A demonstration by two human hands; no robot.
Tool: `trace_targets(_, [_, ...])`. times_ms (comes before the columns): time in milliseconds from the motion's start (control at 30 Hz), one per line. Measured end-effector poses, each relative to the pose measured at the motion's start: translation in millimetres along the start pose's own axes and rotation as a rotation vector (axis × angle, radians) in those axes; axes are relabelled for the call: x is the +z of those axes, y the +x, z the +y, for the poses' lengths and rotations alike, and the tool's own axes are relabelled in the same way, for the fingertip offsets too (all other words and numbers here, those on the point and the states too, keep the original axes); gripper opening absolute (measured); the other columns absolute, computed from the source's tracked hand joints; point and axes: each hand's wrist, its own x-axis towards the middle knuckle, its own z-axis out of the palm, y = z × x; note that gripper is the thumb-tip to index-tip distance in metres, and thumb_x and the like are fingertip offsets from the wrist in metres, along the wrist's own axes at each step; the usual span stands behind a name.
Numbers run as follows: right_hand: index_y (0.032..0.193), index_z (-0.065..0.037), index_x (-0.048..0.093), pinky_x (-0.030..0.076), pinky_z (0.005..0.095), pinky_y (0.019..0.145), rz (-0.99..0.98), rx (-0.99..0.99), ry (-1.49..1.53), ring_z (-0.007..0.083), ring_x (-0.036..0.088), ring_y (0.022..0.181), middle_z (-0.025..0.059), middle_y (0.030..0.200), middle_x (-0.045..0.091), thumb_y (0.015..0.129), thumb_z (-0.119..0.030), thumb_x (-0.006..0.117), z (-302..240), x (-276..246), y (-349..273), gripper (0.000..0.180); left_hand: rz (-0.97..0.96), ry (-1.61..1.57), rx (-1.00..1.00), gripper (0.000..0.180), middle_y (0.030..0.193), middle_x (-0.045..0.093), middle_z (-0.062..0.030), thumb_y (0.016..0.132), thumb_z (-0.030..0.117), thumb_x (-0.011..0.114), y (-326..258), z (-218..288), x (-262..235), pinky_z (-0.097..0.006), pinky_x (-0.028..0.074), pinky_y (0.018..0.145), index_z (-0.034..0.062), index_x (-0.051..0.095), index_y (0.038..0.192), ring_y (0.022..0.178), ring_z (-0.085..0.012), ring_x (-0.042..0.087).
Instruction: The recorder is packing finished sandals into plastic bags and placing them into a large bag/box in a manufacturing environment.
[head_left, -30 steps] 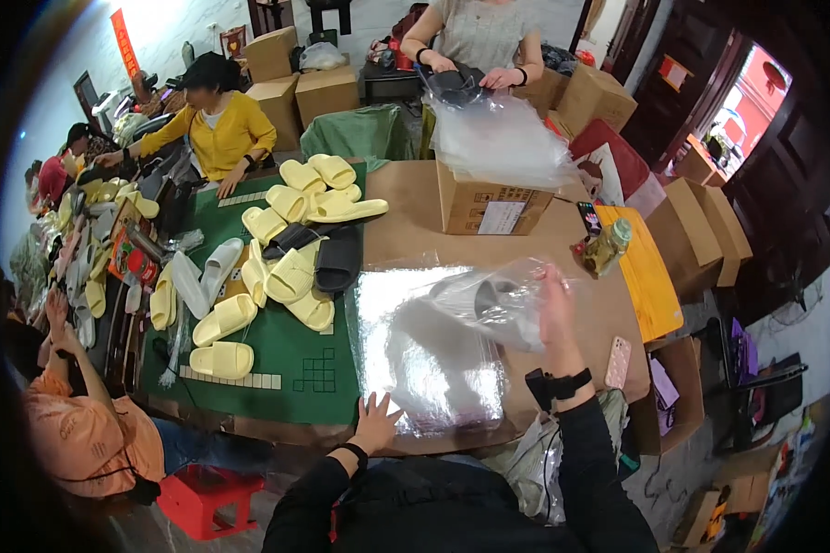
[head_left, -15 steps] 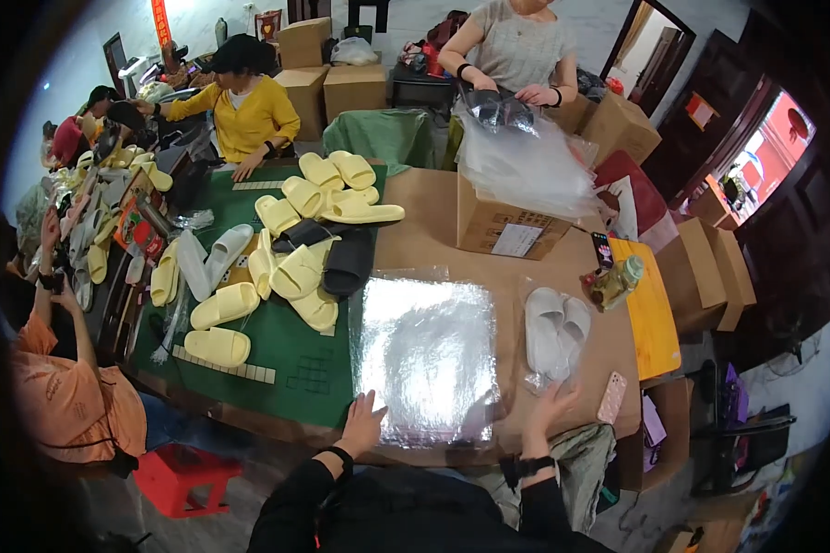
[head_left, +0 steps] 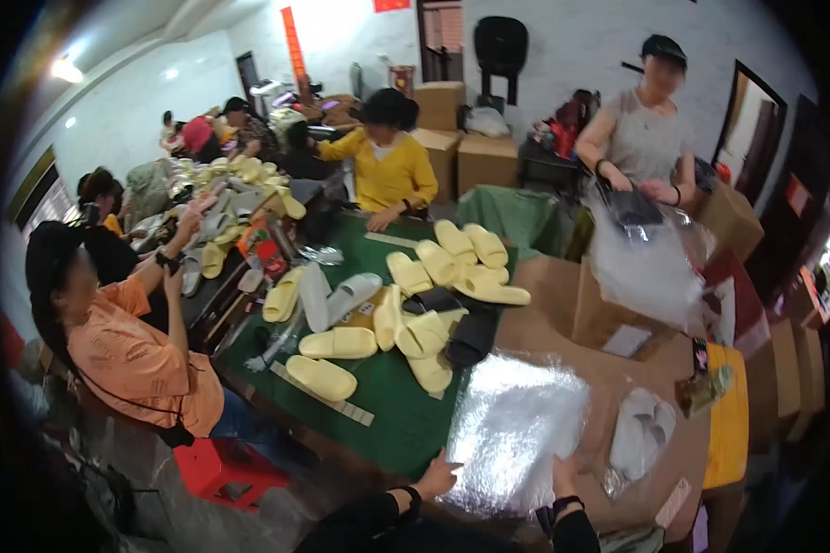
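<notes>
The left hand is resting spread and flat, holding nothing, at the lower-left corner of the stack of clear plastic bags. That stack is lying on the brown table, its long axis running from six toward twelve o'clock. The right hand is pinching the stack's near edge. At three o'clock from it, the bagged white slippers are lying toes toward twelve, the right hand having let go of them half a second ago.

Yellow slippers on green mat
</notes>
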Motion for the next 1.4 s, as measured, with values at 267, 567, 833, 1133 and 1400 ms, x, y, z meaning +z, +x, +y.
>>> trace_targets(267, [0.117,0.008,0.047,0.036,0.0426,0.094,-0.165,-0.127,-0.242,0.0367,0.048,0.109,0.0236,0.117,0.051,0.072,-0.027,0.066,-52,-10,-11,0.060,-0.115,-0.047,0.004,0.044,0.138,0.017,-0.0361,0.081,0.013,0.051,2,-2,-22,-0.049,0.029,0.101,0.0131,0.051,0.126,0.124,-0.0517,0.026])
trace_targets(567, [0.110,-0.015,0.061,0.049,0.0421,0.079,-0.626,-1.047,-0.728,0.0354,0.055,0.101,0.0135,0.097,0.063,0.074,-0.033,0.060,-54,71,-65,0.039,-0.231,0.250,-0.046,0.050,0.144,0.009,-0.0302,0.082,0.008,0.041,3,39,-55,-0.052,0.019,0.105,0.0149,0.047,0.131,0.131,-0.0476,0.016])
trace_targets(833, [0.087,-0.001,0.063,0.045,0.0457,0.072,-0.541,-0.849,-0.457,0.0401,0.055,0.083,0.0215,0.088,0.059,0.082,-0.028,0.049,-103,67,-144,0.030,0.034,0.125,0.170,0.046,0.135,0.031,-0.0296,0.081,0.007,0.048,17,21,-54,-0.044,0.030,0.103,0.0015,0.043,0.127,0.124,-0.0442,0.032])
trace_targets(1133, [0.107,-0.001,0.058,0.046,0.0430,0.082,-0.868,-0.661,-0.145,0.0391,0.059,0.090,0.0241,0.096,0.062,0.074,-0.013,0.055,-83,69,-144,0.035,-0.152,-0.210,0.161,0.038,0.115,0.053,-0.0236,0.086,0.009,0.045,39,46,-65,-0.043,0.042,0.088,0.0011,0.048,0.123,0.104,-0.0380,0.051])
trace_targets(1400, [0.114,-0.007,0.058,0.045,0.0390,0.085,-1.002,-0.634,-0.435,0.0346,0.058,0.097,0.0190,0.107,0.061,0.079,-0.024,0.053,-47,82,-127,0.038,-0.270,0.018,0.403,0.026,0.089,0.059,-0.0218,0.087,0.026,0.045,38,10,-15,-0.046,0.043,0.071,0.0023,0.054,0.093,0.082,-0.0408,0.056])
